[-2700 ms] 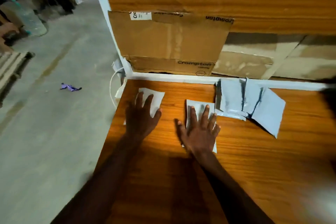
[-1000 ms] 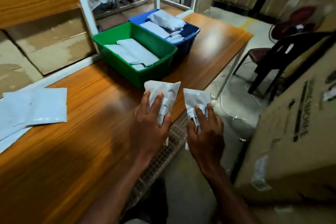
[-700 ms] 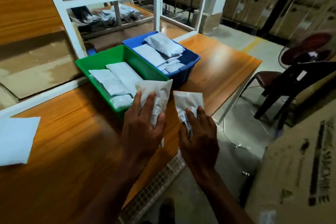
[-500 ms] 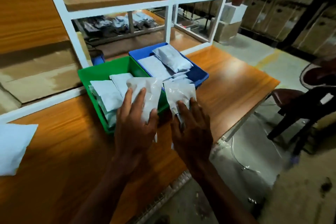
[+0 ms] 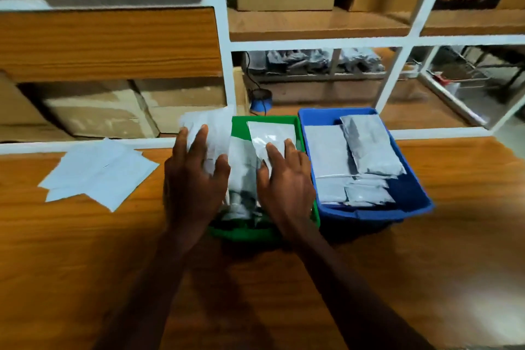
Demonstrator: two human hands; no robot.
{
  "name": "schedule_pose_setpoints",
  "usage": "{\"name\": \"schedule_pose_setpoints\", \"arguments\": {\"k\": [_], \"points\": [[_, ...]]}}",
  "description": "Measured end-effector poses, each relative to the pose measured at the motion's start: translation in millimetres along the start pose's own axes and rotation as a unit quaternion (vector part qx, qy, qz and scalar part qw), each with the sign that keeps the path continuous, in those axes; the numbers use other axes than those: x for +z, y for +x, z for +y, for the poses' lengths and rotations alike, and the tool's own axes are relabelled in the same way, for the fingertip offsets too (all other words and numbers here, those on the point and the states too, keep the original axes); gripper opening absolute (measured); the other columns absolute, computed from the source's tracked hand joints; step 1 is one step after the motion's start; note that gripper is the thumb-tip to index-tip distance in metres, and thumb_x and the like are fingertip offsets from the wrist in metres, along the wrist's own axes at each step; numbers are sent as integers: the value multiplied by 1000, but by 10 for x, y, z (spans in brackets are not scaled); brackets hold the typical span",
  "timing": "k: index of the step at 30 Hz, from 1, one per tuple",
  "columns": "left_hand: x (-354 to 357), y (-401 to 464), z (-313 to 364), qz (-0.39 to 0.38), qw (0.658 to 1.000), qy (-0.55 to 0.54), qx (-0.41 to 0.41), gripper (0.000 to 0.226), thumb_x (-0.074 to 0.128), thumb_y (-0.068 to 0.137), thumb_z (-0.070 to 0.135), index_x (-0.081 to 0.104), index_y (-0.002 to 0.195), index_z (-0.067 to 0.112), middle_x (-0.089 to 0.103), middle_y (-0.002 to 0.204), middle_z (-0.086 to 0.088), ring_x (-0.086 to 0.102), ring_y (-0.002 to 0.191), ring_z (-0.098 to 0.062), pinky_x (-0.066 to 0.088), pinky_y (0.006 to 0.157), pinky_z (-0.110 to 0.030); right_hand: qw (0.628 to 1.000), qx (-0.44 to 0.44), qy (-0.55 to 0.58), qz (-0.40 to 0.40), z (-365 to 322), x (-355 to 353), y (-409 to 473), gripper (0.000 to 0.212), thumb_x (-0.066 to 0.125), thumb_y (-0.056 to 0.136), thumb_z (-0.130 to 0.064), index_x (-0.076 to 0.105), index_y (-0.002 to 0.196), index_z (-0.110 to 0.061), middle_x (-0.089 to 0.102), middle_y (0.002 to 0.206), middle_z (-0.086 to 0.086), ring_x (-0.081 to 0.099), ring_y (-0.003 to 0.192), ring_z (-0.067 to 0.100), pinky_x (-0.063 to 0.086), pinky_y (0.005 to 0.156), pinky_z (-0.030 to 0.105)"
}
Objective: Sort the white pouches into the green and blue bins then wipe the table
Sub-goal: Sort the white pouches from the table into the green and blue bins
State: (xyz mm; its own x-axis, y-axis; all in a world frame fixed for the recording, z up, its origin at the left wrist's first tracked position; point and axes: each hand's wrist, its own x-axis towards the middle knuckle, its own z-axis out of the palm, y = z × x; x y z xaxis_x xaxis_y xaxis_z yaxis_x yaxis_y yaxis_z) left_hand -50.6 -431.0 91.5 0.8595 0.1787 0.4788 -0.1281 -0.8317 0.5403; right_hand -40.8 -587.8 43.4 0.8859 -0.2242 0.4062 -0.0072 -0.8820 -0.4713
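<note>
The left hand (image 5: pixel 196 179) holds a white pouch (image 5: pixel 211 133) above the left wall of the green bin (image 5: pixel 241 231), with the fingers extended over the pouch face and the thumb on its right edge. The right hand (image 5: pixel 287 179) holds a second white pouch (image 5: pixel 270 133) over the interior of the green bin, fingers laid across its lower part and thumb at its left edge. The green bin stands on the wooden table (image 5: pixel 397 278) near the far edge, at about the middle of that edge. More pouches lie inside it between the two hands. The blue bin (image 5: pixel 412 202) stands just beside the green bin, on its right, with the walls apparently touching. It contains several white pouches, one lying across the others toward the bin's far right corner. A loose group of flat white pouches (image 5: pixel 99 170) lies overlapped on the table left of the green bin, close to the far edge. Behind the table rises a white-framed shelf unit (image 5: pixel 224 65) carrying cardboard boxes (image 5: pixel 99 113).
</note>
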Motion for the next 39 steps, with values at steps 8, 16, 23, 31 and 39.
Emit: {"name": "schedule_pose_setpoints", "arguments": {"k": [8, 16, 23, 31, 39], "points": [[127, 208, -245, -10, 1000, 6, -11, 60, 59, 95, 37, 40, 150, 22, 32, 159, -11, 33, 143, -33, 32, 112, -49, 986, 40, -92, -131, -32, 672, 503, 52, 49, 95, -38, 46, 144, -24, 29, 161, 14, 30, 141, 37, 37, 106, 45], [407, 357, -395, -52, 996, -64, 21, 63, 53, 88, 40, 45, 147, 20, 36, 157, -12, 34, 143, -31, 31, 113, -50, 954, 102, -129, -251, 115, 969, 547, 68, 14, 103, -56, 11, 160, -20, -7, 166, 19, -9, 153, 38, -5, 123, 50], [461, 379, -390, -58, 995, -66, 41, 62, 52, 88, 40, 44, 147, 23, 34, 157, -9, 36, 140, -30, 31, 111, -43, 949, 106, -75, -286, 67, 808, 578, 72, 12, 101, -62, 3, 161, -23, -14, 166, 17, -18, 152, 34, -9, 123, 49], [975, 532, -160, -109, 993, -29, 30, 59, 56, 91, 41, 44, 147, 29, 30, 160, -8, 40, 134, -40, 35, 108, -44, 985, 38, -100, -137, 94, 94, -19, 70, 23, 98, -48, 26, 156, -10, 18, 164, 22, 12, 152, 37, 15, 122, 50], [1620, 600, -259, -248, 958, 145, 13, 66, 39, 99, 47, 16, 157, 23, -3, 164, -19, 4, 148, -43, 10, 119, -51, 995, 40, -61, -61, 160, 121, -182, 56, 34, 98, -45, 53, 138, -13, 42, 153, 21, 33, 145, 39, 29, 118, 51]]}}
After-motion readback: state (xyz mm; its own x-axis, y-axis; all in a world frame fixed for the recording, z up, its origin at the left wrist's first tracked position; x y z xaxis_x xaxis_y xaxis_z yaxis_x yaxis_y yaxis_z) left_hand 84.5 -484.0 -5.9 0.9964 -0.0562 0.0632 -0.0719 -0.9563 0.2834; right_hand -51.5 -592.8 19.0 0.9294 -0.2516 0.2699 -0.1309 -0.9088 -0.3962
